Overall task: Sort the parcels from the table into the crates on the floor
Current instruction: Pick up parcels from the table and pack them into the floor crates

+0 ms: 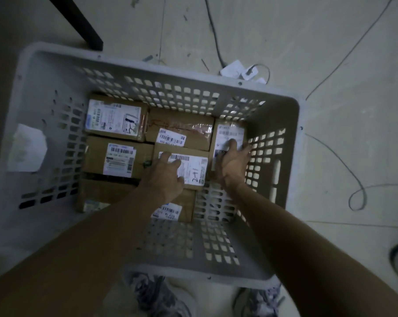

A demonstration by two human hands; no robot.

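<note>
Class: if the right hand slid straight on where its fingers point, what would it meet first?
Likely the crate's far wall, just beyond the parcel the right hand rests on; depth is unclear.

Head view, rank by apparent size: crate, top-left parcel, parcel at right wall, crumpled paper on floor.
1. crate
2. top-left parcel
3. parcel at right wall, partly under the right hand, so its rank against 2 is unsure
4. crumpled paper

You can enter the crate [284,115] only from above; its walls close every side. Parcels [97,161] lie edge to edge, and the bare bottom [216,207] shows only at your near right corner.
</note>
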